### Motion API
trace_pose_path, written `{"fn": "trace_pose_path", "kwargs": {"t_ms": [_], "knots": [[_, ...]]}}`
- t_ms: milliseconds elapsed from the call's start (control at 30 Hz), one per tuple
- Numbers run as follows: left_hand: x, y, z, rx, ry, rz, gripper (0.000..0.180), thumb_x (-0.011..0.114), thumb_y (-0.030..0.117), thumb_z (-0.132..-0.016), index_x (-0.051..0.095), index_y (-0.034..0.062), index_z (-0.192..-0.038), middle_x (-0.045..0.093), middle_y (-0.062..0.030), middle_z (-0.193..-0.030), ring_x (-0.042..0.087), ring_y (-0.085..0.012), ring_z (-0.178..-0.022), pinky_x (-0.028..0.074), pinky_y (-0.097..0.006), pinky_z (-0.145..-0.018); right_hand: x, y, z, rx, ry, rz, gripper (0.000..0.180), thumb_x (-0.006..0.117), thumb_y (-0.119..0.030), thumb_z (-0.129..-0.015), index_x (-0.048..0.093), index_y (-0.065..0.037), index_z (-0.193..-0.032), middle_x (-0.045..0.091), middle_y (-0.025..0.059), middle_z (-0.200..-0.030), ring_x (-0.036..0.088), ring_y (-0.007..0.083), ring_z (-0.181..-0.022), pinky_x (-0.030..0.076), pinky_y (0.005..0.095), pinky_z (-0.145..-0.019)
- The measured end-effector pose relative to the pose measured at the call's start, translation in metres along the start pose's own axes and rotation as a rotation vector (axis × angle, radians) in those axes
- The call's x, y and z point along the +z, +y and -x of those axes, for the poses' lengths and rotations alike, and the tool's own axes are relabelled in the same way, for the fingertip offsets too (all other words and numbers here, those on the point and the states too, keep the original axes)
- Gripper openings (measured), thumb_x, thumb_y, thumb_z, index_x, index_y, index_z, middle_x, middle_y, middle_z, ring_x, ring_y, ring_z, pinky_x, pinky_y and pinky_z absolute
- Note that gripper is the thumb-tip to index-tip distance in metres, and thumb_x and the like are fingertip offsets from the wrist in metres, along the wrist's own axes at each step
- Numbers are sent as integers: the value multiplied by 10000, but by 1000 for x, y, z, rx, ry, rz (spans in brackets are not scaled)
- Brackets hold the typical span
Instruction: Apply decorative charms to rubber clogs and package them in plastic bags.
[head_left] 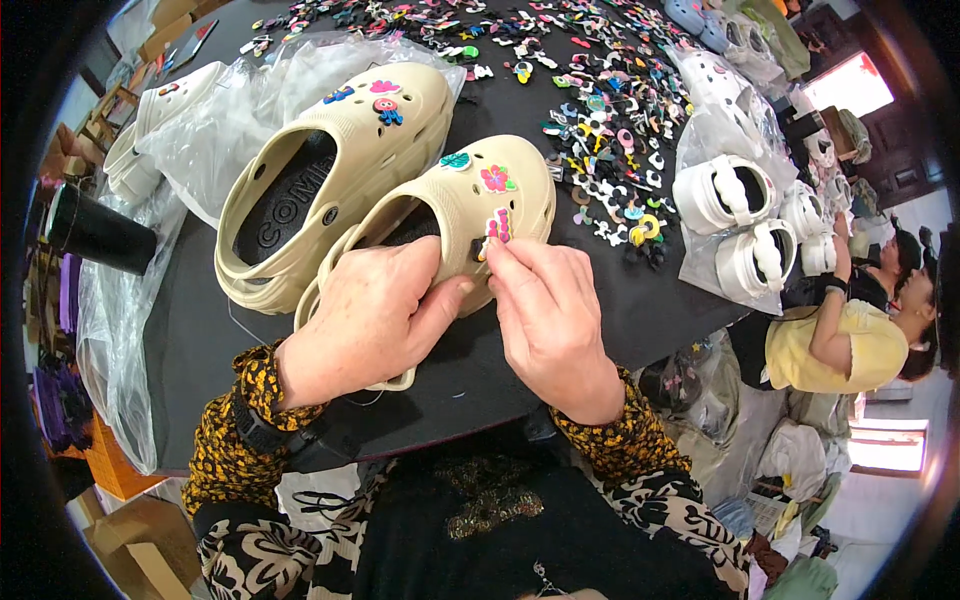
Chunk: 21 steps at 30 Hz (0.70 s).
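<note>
A beige clog [458, 215] lies in front of me, tilted, with a green leaf charm, a pink flower charm and a pink charm on its upper. My left hand [365, 310] is closed round its near side, with fingers at the foot opening. My right hand [550, 315] pinches a small shoe charm [484, 248], mostly hidden by the fingers, against the side of the clog. Behind and to the left stands a second beige clog [340, 180], with blue, pink and red charms on its upper.
Loose shoe charms [620, 130] cover the table's far and right parts. White clogs [725, 195] lie on plastic bags at the right. A black cup [100, 230] and a clear plastic bag [125, 350] are at the left. Two people sit at the far right.
</note>
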<state>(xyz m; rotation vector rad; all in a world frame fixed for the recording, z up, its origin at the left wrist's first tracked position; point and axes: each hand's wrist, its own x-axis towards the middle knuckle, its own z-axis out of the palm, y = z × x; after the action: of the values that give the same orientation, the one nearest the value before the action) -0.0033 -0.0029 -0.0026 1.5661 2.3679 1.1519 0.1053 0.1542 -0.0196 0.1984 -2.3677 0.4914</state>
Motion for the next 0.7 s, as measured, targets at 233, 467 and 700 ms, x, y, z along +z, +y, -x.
{"fn": "trace_pose_path", "kwargs": {"t_ms": [233, 467, 700], "knots": [[-2, 2, -2, 39, -26, -26, 255, 634, 133, -828, 445, 18, -701, 526, -164, -595, 547, -378, -559, 408, -452, -505, 1, -2, 5, 0, -48, -10, 445, 667, 100, -682, 599, 75, -1121, 569, 155, -1036, 567, 302, -885, 447, 378, -773], [0, -3, -1, 63, -30, 30, 244, 639, 98, -813, 440, 14, -700, 514, -168, -586, 544, -375, -552, 410, -445, -496, -3, 0, 0, -53, -155, -5, 464, 639, 74, -645, 592, 89, -1106, 549, 156, -1064, 537, 302, -935, 412, 389, -810], [3, -6, -1, 92, -15, 81, 227, 640, 64, -797, 438, 11, -707, 514, -177, -593, 544, -381, -557, 414, -441, -494, -5, 13, -7, -154, -228, -9, 425, 596, -57, -688, 569, 114, -1076, 526, 159, -1046, 517, 291, -939, 402, 400, -815]]}}
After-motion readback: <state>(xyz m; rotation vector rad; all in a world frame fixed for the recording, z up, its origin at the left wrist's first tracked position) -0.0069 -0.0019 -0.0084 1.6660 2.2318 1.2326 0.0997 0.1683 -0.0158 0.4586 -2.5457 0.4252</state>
